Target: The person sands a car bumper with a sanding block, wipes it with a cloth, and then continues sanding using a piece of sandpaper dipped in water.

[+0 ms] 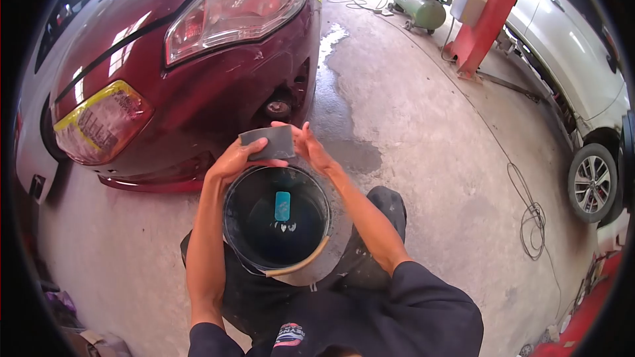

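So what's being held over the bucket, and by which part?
A flat grey pad, held by its two ends: left hand on the left edge, thumb on top, right hand on the right edge.

Crouched on a concrete floor (430, 158) in front of a maroon car (198, 86), a person grips a grey pad (268, 143) w/ left hand (235, 160) & right hand (312, 147), just above a black bucket (228, 231) of dark liquid; a blue block (282, 205) lies inside. Bkgd: green compressor (417, 3), red lift post (491, 16).

Bright daylight from above — hood glare, fisheye-bent, dark-vignetted edges.
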Motion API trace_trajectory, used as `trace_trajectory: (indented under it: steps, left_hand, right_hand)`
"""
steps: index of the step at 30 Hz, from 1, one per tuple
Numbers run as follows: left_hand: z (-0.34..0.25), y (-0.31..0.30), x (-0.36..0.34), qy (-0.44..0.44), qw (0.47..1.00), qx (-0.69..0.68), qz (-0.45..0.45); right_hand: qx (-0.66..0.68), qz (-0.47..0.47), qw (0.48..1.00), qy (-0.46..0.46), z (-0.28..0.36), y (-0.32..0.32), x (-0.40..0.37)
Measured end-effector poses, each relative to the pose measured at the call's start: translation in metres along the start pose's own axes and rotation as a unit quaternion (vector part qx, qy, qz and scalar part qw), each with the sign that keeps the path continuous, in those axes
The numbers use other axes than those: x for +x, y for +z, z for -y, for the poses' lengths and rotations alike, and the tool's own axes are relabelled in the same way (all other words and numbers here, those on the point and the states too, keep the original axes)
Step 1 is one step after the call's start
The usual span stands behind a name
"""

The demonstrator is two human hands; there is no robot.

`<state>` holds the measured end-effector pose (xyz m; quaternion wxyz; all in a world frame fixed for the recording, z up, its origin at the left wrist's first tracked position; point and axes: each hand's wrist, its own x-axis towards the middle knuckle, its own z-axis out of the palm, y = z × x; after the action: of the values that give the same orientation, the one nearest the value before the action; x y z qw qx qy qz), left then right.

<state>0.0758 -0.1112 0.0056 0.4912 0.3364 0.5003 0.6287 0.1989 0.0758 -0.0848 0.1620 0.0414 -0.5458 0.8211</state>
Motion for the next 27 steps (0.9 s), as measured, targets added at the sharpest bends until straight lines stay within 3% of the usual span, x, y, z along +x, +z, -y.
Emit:
trace_trajectory:
  steps: [1,4,9,10,12,14,18,20,21,22,23,25,27]
  left_hand:
    - [0.003,0.003,-0.004,-0.017,0.999,-0.024,0.013]
    - [0.01,-0.007,-0.005,-0.042,0.996,-0.032,0.07]
    - [0.031,-0.031,-0.015,-0.113,0.985,0.015,0.131]
    - [0.038,-0.037,-0.019,-0.13,0.981,0.016,0.14]
    - [0.043,-0.05,-0.026,-0.151,0.959,0.212,0.113]
    - [0.043,-0.062,-0.031,-0.158,0.859,0.477,0.096]
    - [0.049,-0.089,-0.055,-0.179,0.815,0.551,0.02]
    - [0.046,-0.097,-0.069,-0.141,0.842,0.52,-0.042]
    - [0.042,-0.098,-0.073,-0.134,0.84,0.52,-0.075]
    - [0.033,-0.095,-0.078,-0.127,0.838,0.519,-0.108]
    - [0.028,-0.089,-0.083,-0.112,0.808,0.561,-0.142]
    - [0.028,-0.084,-0.083,-0.099,0.791,0.585,-0.148]
    - [0.029,-0.076,-0.082,-0.105,0.778,0.605,-0.129]
  right_hand:
    - [0.081,0.041,0.994,0.066,0.028,0.019,-0.011]
    - [-0.1,0.083,0.985,0.113,0.032,0.023,-0.019]
    - [-0.045,0.123,0.967,0.217,0.028,0.044,-0.024]
    - [-0.054,0.095,0.962,0.249,0.022,0.047,-0.026]
    - [-0.079,0.037,0.948,0.305,0.018,0.055,-0.028]
    - [-0.104,0.073,0.937,0.325,-0.006,0.048,-0.024]
    - [-0.177,0.133,0.897,0.383,-0.068,0.039,-0.004]
    - [-0.207,0.191,0.863,0.419,-0.111,0.026,0.009]
    - [-0.385,0.245,0.744,0.489,-0.105,0.038,0.018]
    - [-0.428,0.242,0.717,0.494,-0.128,0.045,0.014]
    - [-0.543,0.261,0.631,0.489,-0.152,0.053,0.011]
    - [-0.572,0.347,0.539,0.512,-0.257,0.004,0.01]
    - [-0.677,0.338,0.506,0.414,-0.287,0.019,-0.003]
